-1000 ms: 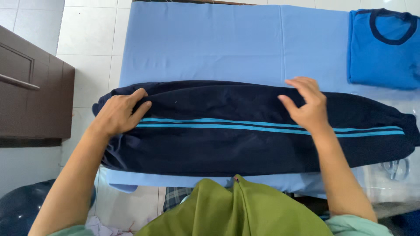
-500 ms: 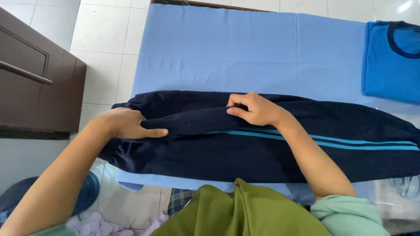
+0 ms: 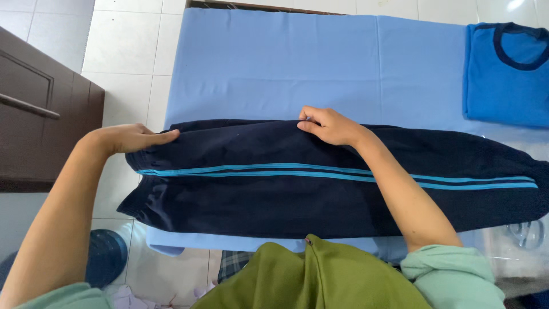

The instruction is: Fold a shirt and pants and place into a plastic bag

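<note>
Navy trousers (image 3: 297,189) with twin light-blue stripes lie lengthwise across the blue-covered table (image 3: 274,63). Both hands have slid leftward since a second ago: the left hand (image 3: 128,137) now pinches the waistband corner, the right hand (image 3: 326,125) grips the far edge mid-leg, suggesting smoothing or a fold beginning.

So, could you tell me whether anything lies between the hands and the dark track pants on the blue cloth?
Nothing visible does. The left hand rests on the waistband end of the navy track pants, and the right hand pinches their far edge. The blue shirt lies apart, far right.
</note>
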